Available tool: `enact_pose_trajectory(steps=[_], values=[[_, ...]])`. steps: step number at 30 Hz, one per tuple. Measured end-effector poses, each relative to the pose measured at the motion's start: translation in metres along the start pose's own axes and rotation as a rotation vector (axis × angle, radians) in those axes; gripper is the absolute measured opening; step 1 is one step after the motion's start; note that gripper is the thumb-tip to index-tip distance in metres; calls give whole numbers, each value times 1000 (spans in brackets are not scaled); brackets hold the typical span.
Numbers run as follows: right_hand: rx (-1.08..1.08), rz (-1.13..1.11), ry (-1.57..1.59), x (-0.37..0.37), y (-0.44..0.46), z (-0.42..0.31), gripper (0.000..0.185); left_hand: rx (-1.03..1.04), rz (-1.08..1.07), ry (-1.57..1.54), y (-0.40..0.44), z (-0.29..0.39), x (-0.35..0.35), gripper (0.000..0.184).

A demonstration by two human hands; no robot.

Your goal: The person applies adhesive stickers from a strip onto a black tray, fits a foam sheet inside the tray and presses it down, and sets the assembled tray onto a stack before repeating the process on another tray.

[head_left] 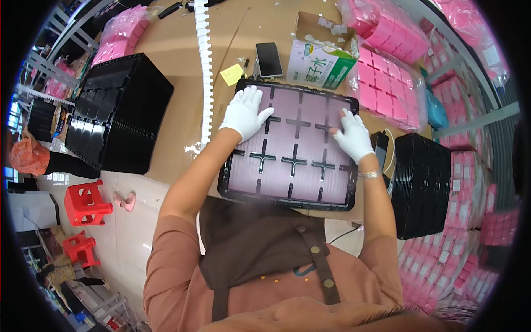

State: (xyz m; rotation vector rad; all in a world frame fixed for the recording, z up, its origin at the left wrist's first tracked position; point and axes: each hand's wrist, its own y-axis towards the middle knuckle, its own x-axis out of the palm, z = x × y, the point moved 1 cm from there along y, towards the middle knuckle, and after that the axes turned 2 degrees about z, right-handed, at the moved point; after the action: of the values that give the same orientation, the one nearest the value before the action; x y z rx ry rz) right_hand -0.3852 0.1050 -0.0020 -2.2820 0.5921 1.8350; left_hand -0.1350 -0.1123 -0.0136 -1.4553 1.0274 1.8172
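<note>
A black plastic tray point(344, 198) lies on the table before me, with pale pink-purple sheets or blocks point(276, 176) showing between its black cross-shaped dividers. My left hand point(247, 112), in a white glove, rests on the tray's upper left part with fingers stretched out. On the upper right part lies my right hand point(353, 135), also white-gloved, its fingers spread near the tray's edge. Neither hand has anything gripped in it. Whether the pink material is one piece or several cannot be made out.
Stacks of black trays stand at left point(121, 116) and right point(423, 185). Beyond the tray are a phone point(269, 60), yellow sticky notes point(232, 74), a carton point(321, 58) and wrapped pink blocks point(387, 91). A white toothed strip point(204, 66) crosses the table. Red stools point(87, 205) stand on the floor.
</note>
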Motion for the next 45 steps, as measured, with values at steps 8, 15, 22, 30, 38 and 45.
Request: enact_pose_trajectory(steps=[8, 15, 22, 30, 38, 45], values=[[-406, -90, 299, -25, -153, -26, 47, 572, -381, -267, -142, 4, -65, 55], [-329, -20, 370, -37, -159, -17, 25, 629, -267, -276, -158, -12, -80, 30], [-376, -131, 331, -53, -170, -16, 15, 404, -242, -460, -171, -8, -84, 16], [365, 48, 169, -24, -180, -20, 54, -508, -169, -527, -173, 15, -53, 83], [440, 272, 7, 7, -182, -35, 41, -630, 37, -568, -173, 22, -31, 71], [343, 390, 141, 19, -188, -15, 49, -771, 181, -1138, -172, 39, -72, 39]])
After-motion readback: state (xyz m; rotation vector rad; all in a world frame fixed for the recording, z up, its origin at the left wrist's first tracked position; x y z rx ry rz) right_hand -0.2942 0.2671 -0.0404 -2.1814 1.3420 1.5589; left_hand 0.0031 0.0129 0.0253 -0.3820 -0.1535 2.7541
